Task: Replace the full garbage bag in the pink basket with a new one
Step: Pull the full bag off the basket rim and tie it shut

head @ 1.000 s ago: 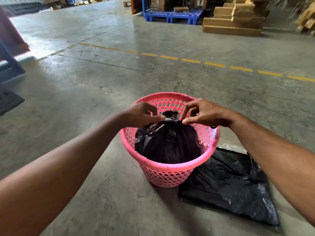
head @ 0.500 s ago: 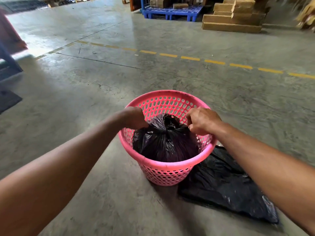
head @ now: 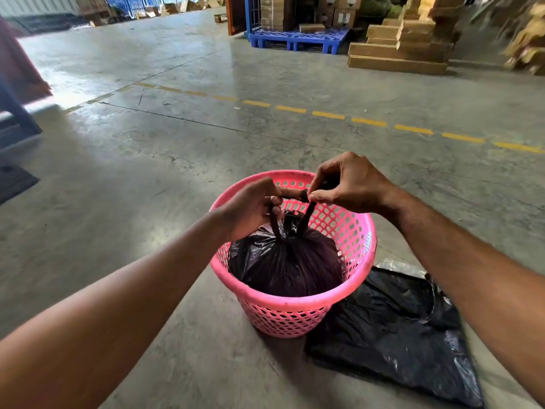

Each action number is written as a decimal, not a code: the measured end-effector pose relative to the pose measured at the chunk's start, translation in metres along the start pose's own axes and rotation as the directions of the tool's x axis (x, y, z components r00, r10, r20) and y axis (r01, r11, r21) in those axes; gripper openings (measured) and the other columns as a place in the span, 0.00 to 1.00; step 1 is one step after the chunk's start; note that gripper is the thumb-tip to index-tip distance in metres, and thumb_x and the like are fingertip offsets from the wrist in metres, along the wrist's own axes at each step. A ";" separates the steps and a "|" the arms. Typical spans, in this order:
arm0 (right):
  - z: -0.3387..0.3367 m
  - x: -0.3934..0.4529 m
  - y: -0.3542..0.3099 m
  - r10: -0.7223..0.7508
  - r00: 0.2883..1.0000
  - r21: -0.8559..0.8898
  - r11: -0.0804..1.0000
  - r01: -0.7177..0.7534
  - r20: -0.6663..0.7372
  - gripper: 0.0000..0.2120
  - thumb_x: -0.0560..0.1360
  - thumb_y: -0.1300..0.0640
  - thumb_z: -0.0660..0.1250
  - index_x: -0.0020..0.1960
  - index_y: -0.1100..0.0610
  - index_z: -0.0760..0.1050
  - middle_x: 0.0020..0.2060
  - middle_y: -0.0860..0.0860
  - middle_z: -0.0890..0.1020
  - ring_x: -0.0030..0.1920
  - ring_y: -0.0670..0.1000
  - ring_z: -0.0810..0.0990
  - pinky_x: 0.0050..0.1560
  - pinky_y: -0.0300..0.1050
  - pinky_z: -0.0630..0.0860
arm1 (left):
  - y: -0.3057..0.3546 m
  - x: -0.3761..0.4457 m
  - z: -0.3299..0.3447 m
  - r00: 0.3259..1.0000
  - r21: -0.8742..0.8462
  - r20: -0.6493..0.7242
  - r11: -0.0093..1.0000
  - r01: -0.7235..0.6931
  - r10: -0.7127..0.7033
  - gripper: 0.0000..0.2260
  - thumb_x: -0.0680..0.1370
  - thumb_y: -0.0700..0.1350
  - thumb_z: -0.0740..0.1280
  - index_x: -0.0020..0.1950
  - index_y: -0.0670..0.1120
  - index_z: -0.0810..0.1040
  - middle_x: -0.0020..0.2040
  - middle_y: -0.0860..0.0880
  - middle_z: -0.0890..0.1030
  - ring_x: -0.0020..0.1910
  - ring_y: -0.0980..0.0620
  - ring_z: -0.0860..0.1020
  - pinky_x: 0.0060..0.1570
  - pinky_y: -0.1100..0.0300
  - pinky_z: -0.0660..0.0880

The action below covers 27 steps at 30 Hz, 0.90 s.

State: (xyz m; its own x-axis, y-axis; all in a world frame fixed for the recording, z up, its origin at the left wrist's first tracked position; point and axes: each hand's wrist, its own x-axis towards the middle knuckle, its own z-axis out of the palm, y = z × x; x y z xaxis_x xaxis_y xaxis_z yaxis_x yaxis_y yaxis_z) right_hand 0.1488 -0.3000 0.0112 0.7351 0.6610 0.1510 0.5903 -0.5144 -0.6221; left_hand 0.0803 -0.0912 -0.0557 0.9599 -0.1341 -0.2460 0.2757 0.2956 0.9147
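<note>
A pink perforated basket stands on the concrete floor with a full black garbage bag inside it, gathered at the top. Two twisted strands of the bag rise from its neck. My left hand grips one strand and my right hand pinches the other, both held above the basket's far rim, fingertips nearly touching. A flat, new black garbage bag lies on the floor just right of the basket.
Open concrete floor surrounds the basket, crossed by a dashed yellow line. A blue pallet and stacked cardboard boxes stand far behind. A dark mat and a blue frame are at the left edge.
Both hands rose from the bag's sides near the basket rim, pulling two twisted strands of the bag upward and bringing them together above the bag.
</note>
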 end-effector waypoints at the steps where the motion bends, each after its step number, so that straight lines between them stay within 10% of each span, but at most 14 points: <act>1: 0.003 0.000 -0.006 -0.023 1.000 0.027 0.999 0.023 -0.012 0.03 0.66 0.58 0.77 0.40 0.54 0.86 0.34 0.47 0.87 0.37 0.44 0.86 0.44 0.47 0.83 | -0.003 0.003 0.009 0.999 0.091 -0.020 0.995 -0.030 0.032 0.16 0.70 0.44 0.64 0.51 0.43 0.87 0.33 0.52 0.72 0.34 0.55 0.68 0.44 0.59 0.70; 4: 0.017 0.003 -0.018 -0.073 0.994 0.085 0.993 0.079 -0.076 0.04 0.66 0.58 0.75 0.40 0.54 0.86 0.34 0.47 0.87 0.36 0.44 0.86 0.42 0.45 0.83 | -0.010 0.005 0.030 0.991 0.343 0.040 0.930 -0.135 0.129 0.11 0.74 0.39 0.66 0.38 0.50 0.85 0.35 0.47 0.73 0.32 0.56 0.68 0.39 0.58 0.67; 8: 0.017 0.009 -0.013 -0.024 0.988 0.160 0.986 0.049 -0.153 0.14 0.65 0.53 0.72 0.51 0.51 0.81 0.41 0.48 0.86 0.38 0.48 0.84 0.44 0.47 0.81 | -0.011 0.004 0.031 0.989 0.373 0.075 0.916 -0.147 0.128 0.16 0.86 0.44 0.59 0.51 0.44 0.87 0.43 0.44 0.82 0.32 0.59 0.72 0.37 0.63 0.68; 13: 0.013 0.004 0.011 0.135 0.985 0.169 0.974 -0.152 0.106 0.27 0.62 0.49 0.73 0.61 0.50 0.74 0.48 0.52 0.85 0.40 0.52 0.86 0.40 0.51 0.84 | -0.009 0.001 0.021 0.996 0.265 0.043 0.960 -0.087 0.079 0.20 0.87 0.46 0.56 0.47 0.44 0.87 0.35 0.53 0.85 0.31 0.60 0.77 0.42 0.61 0.69; 21: 0.019 0.000 0.027 0.163 0.987 0.187 0.969 -0.163 0.015 0.08 0.66 0.64 0.80 0.44 0.59 0.85 0.33 0.56 0.87 0.34 0.55 0.87 0.42 0.53 0.83 | 0.000 -0.001 0.019 0.996 0.339 0.057 0.939 0.048 -0.072 0.17 0.85 0.54 0.58 0.67 0.50 0.81 0.48 0.40 0.85 0.46 0.41 0.86 0.53 0.49 0.82; 27: 0.016 -0.004 0.026 0.198 0.980 0.191 0.963 -0.191 -0.015 0.07 0.66 0.64 0.80 0.40 0.61 0.83 0.32 0.55 0.87 0.31 0.53 0.86 0.35 0.45 0.79 | 0.002 0.002 0.013 0.987 0.098 -0.043 0.982 0.161 -0.158 0.19 0.86 0.55 0.55 0.73 0.53 0.75 0.60 0.37 0.85 0.44 0.50 0.83 0.49 0.55 0.78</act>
State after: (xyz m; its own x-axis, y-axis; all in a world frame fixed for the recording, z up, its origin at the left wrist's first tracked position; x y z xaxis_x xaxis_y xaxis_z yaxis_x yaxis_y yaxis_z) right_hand 0.1557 -0.3078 -0.0177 0.8424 0.5377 0.0368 0.3642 -0.5176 -0.7742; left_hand 0.0816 -0.1036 -0.0504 0.9057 -0.1380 -0.4008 0.4207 0.1757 0.8900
